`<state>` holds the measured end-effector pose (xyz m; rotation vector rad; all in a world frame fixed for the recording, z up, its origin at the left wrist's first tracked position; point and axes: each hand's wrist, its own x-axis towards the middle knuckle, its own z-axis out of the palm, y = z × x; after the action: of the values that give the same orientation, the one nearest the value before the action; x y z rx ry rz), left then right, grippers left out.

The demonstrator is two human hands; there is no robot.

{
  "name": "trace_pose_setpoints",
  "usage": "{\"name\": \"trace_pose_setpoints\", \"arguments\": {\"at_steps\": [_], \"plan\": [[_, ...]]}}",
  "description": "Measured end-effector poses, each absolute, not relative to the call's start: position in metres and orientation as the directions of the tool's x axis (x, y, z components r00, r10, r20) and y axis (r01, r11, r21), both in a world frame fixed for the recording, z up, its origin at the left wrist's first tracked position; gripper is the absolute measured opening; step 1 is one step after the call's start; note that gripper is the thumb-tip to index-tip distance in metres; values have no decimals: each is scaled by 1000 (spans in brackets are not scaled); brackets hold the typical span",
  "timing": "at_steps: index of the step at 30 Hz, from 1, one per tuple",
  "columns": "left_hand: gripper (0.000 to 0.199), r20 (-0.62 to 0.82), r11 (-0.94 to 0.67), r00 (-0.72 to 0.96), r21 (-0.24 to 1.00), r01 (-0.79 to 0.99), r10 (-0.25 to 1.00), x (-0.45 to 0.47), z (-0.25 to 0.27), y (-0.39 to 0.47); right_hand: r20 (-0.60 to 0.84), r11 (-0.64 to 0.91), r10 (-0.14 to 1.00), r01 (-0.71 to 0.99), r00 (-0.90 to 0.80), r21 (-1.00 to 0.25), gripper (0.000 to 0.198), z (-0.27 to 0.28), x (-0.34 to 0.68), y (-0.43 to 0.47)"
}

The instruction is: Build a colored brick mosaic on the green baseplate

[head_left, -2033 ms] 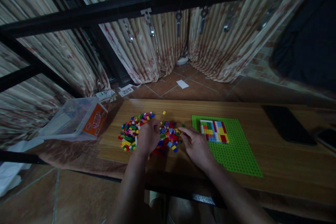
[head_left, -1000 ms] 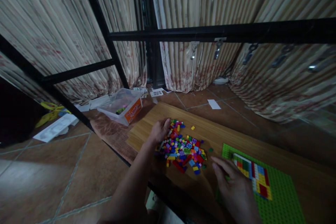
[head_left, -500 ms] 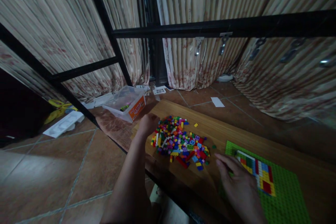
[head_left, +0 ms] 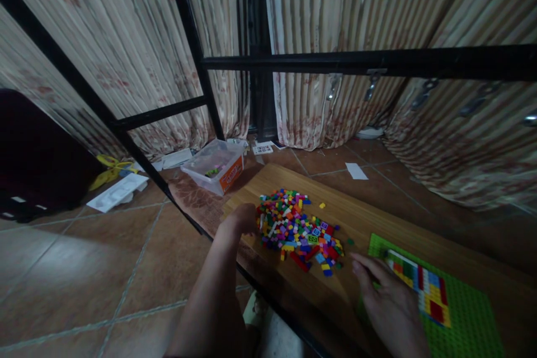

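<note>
A heap of small colourful toy building bricks point(head_left: 293, 226) lies spread on the wooden board. My left hand point(head_left: 244, 219) is at the heap's left edge, its fingers curled in and mostly turned away; anything in them is hidden. On the right, a green baseplate point(head_left: 470, 305) carries a flat patch of red, white, blue and yellow bricks point(head_left: 423, 285). My right hand point(head_left: 388, 299) hovers by the baseplate's left edge and covers part of it. Its thumb and forefinger are drawn together; whatever may be between them is too small to make out.
Behind the heap, a clear plastic box point(head_left: 213, 165) with an orange label holds a few pieces. The wooden board point(head_left: 335, 196) rests on a low table with a patterned cloth point(head_left: 188, 201). A black metal frame point(head_left: 356, 61) crosses before the curtains. White packaging point(head_left: 117, 193) lies on the tiled floor.
The camera view has shifted, so the scene sits slightly lower and further right. My left hand has dipped lower at the heap's edge. My right hand keeps about the same place by the baseplate.
</note>
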<state>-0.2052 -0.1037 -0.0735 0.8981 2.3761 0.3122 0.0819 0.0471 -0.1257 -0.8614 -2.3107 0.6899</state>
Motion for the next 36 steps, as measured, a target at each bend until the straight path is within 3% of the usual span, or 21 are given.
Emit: {"name": "trace_pose_setpoints", "arguments": {"at_steps": [6,16,26,33,36], "plan": [[3,-361,726,-638,456,515,680,-208,-78,-98,347,684,691,418,-634,-598,36,-131,80,49],[29,-248,728,-709,442,524,660,-215,-84,-100,349,706,661,393,-665,-589,33,-136,75,49],[20,-223,700,-707,505,505,671,-218,-90,-98,301,668,684,405,-665,-624,33,-137,70,46],[11,-226,642,-681,619,452,697,-223,-79,-106,262,612,711,390,-653,-688,32,-133,68,43],[21,-215,527,-612,755,390,761,-217,-68,-104,236,554,739,370,-632,-745,31,-126,65,38]]}}
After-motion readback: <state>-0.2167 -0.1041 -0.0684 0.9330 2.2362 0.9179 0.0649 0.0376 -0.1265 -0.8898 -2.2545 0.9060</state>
